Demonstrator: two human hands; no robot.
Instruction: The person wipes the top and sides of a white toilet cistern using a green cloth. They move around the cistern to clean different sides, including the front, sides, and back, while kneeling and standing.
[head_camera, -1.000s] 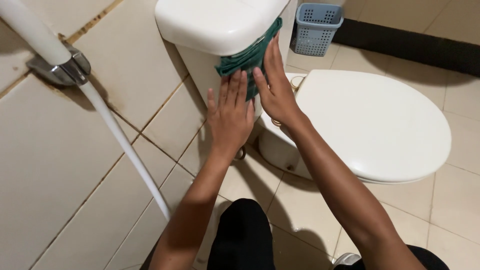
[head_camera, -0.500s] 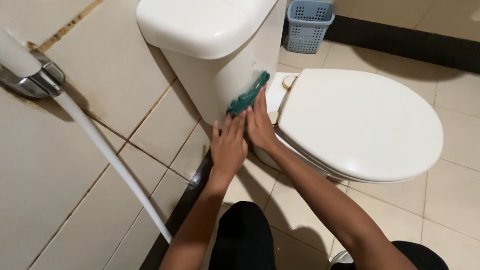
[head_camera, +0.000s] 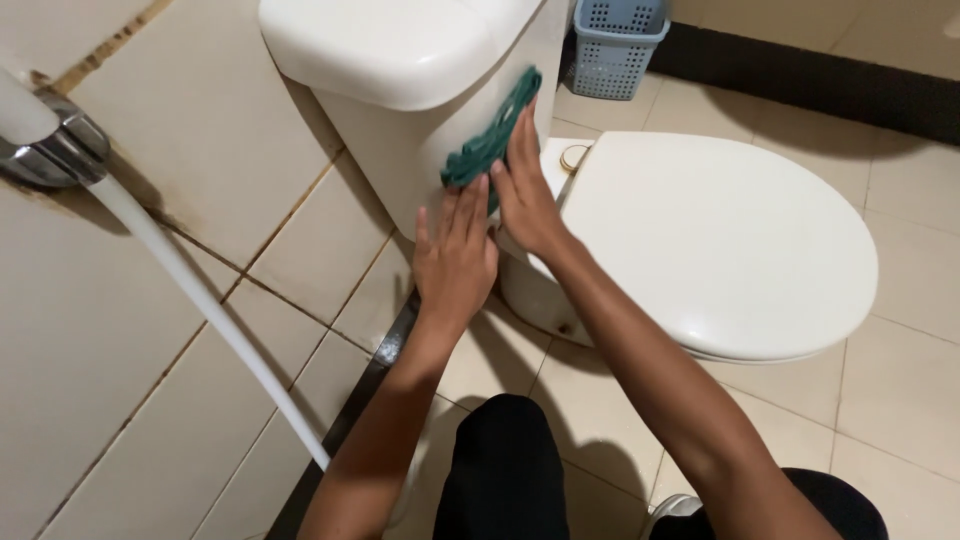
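Pressing green cloth (head_camera: 490, 135) flat against toilet tank (head_camera: 400, 130) side: right hand (head_camera: 525, 190) open-palmed, left hand (head_camera: 455, 255) flat beside, touching tank.

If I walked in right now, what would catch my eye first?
Probably the green cloth pressed against the side of the white toilet tank by the right hand, with the left hand flat beside it. To the right lies the closed toilet lid; a blue basket stands behind.
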